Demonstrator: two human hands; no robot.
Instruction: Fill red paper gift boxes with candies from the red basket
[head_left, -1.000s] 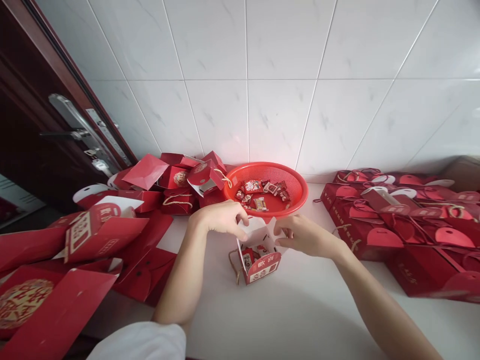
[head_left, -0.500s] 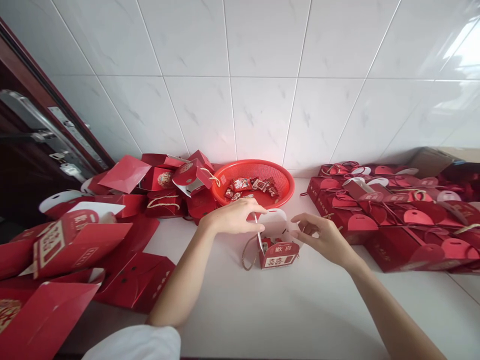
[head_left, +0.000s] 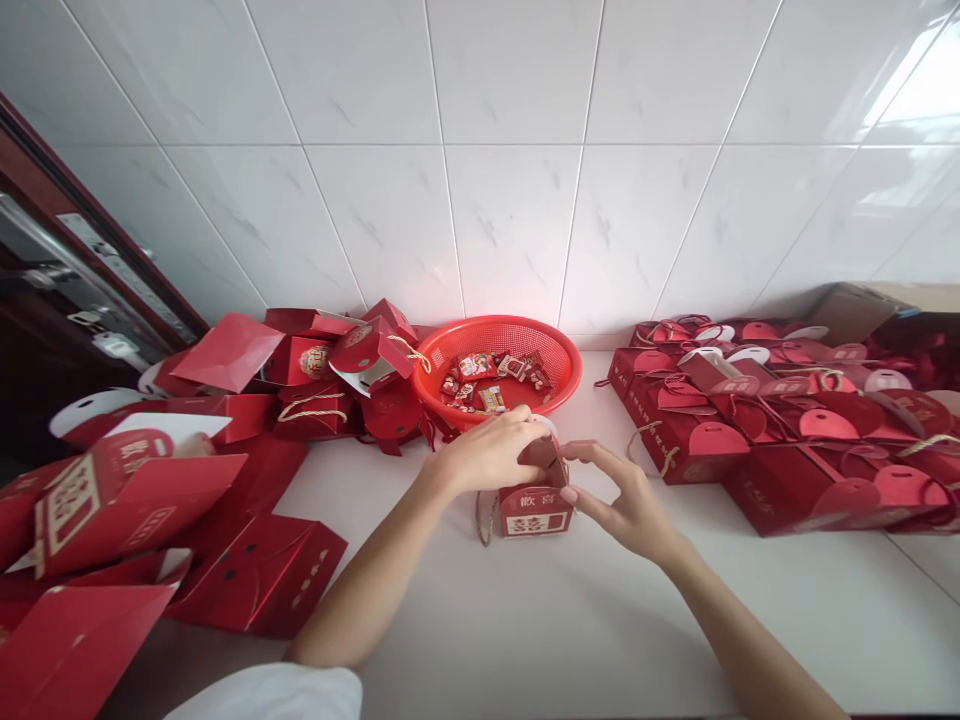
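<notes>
A small red gift box [head_left: 535,515] with a white-and-gold panel stands upright on the white table, its top open. My left hand [head_left: 491,450] reaches over its left side, fingers bent down at the opening and partly hidden by the walls. On the right side of the box, my right hand [head_left: 622,495] holds the edge, thumb at the front corner and index finger farther back. A twisted cord handle [head_left: 486,520] hangs at the box's left. Just behind sits a red plastic basket [head_left: 571,375] with several wrapped candies [head_left: 476,367] in it.
Unclosed red boxes [head_left: 142,490] lie in a loose heap on the left. Rows of closed red gift boxes [head_left: 795,490] stand on the right, with a cardboard box [head_left: 855,310] behind them. A tiled wall [head_left: 510,230] bounds the back; a door handle [head_left: 45,250] shows at far left.
My left hand has come right and down to the box's opening. My right hand has closed in from the right and now touches the box side. The side flaps stand less spread.
</notes>
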